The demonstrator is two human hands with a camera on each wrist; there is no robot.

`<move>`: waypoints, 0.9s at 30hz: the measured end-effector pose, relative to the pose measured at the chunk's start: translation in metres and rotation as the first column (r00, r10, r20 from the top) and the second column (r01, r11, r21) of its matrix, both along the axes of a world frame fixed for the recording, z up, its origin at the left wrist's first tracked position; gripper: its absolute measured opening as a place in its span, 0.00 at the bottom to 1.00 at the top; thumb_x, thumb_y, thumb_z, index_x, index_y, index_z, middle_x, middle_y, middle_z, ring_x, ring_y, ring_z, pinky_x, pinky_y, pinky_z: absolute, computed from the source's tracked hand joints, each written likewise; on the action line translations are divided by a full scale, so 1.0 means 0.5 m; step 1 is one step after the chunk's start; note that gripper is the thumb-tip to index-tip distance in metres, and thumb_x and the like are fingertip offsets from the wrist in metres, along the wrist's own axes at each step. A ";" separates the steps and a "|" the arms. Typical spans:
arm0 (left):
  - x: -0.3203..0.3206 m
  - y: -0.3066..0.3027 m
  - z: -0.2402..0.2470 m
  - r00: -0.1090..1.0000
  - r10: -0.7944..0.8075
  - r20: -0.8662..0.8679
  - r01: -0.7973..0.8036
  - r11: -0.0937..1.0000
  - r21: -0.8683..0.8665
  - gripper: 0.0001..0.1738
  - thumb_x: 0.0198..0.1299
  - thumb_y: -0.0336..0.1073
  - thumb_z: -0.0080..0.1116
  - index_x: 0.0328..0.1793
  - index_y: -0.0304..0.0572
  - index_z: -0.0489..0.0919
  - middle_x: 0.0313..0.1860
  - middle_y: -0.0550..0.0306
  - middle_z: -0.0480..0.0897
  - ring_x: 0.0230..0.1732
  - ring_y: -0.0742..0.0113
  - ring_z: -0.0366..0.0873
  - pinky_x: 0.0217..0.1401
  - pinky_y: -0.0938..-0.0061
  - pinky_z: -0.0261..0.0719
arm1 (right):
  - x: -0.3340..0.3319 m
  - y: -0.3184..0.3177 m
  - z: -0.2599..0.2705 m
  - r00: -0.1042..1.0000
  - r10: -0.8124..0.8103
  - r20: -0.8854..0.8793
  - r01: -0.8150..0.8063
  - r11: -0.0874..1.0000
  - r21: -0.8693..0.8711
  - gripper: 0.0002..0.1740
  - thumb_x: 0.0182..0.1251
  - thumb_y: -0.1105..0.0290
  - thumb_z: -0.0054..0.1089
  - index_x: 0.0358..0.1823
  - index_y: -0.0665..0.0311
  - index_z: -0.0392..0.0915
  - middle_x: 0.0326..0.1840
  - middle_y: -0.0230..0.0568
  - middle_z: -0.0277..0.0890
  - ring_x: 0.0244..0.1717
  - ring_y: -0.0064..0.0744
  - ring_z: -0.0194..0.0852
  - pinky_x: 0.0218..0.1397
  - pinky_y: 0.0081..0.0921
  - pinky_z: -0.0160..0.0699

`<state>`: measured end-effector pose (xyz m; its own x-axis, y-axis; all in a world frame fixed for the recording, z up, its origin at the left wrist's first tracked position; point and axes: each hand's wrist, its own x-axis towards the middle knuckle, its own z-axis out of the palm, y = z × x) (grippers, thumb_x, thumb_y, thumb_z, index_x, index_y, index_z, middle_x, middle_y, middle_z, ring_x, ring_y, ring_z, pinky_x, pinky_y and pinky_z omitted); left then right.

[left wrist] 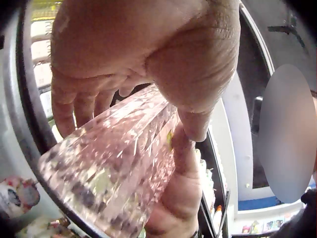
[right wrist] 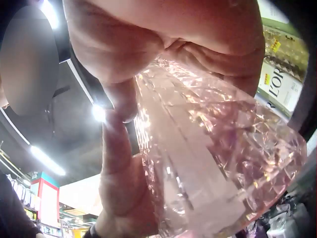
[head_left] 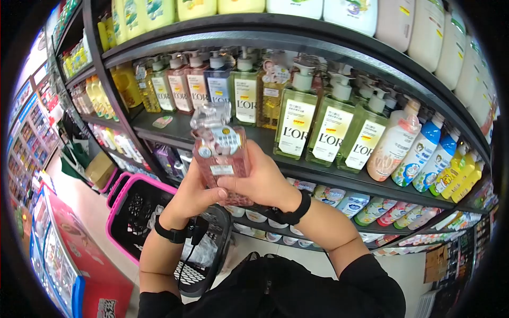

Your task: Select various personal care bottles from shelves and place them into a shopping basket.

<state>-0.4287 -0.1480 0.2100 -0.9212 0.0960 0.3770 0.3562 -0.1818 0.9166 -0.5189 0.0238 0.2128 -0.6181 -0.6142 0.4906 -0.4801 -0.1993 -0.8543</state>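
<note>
A pink, see-through bottle (head_left: 237, 164) with a faceted surface and a clear top stands between both hands, in front of the shelf. My left hand (head_left: 184, 197) grips its left side, and my right hand (head_left: 263, 182) grips the right side. The thumbs come close together over the near face, below a small white label and a round sticker. In the left wrist view the bottle's ridged body (left wrist: 114, 163) slants down from under the palm, with fingers curled behind it. The right wrist view shows the sparkling facets (right wrist: 242, 139) below the right palm.
Green pump bottles (head_left: 294, 124) and other pump bottles line the black shelf (head_left: 249, 139). A small tag (head_left: 163, 122) lies on it at left. Below stands a black shopping basket (head_left: 119, 228) with a pink rim. A red display case (head_left: 87, 241) is at lower left.
</note>
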 end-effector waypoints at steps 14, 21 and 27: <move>-0.199 -0.080 0.022 0.999 -0.030 -0.046 0.020 0.977 -0.211 0.34 0.66 0.33 0.68 0.73 0.32 0.65 0.59 0.56 0.80 0.55 0.71 0.79 0.58 0.72 0.80 | -0.106 -0.049 0.071 0.972 -0.199 -0.127 0.186 0.977 -0.108 0.40 0.63 0.65 0.70 0.69 0.80 0.59 0.64 0.63 0.73 0.66 0.50 0.75 0.68 0.38 0.73; -0.266 -0.079 0.015 0.993 -0.112 -0.031 0.100 0.959 -0.264 0.29 0.70 0.35 0.64 0.71 0.31 0.66 0.56 0.57 0.81 0.49 0.74 0.80 0.49 0.76 0.81 | -0.026 0.016 0.009 0.817 -0.398 -0.417 0.464 0.883 0.066 0.45 0.61 0.67 0.69 0.73 0.80 0.54 0.65 0.67 0.68 0.67 0.63 0.68 0.71 0.45 0.69; -0.293 -0.074 0.025 0.993 -0.116 0.026 0.116 0.903 -0.415 0.29 0.70 0.32 0.60 0.73 0.31 0.65 0.55 0.58 0.80 0.47 0.76 0.76 0.49 0.75 0.79 | 0.015 0.059 -0.031 0.601 -0.345 -0.721 0.653 0.732 0.194 0.40 0.55 0.69 0.71 0.69 0.73 0.65 0.65 0.58 0.67 0.65 0.59 0.69 0.71 0.46 0.69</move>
<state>-0.5754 -0.1850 0.2226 -0.8942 0.3496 0.2796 0.3555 0.1748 0.9182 -0.5112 0.0534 0.1973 -0.5463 -0.5246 0.6530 -0.8125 0.5212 -0.2610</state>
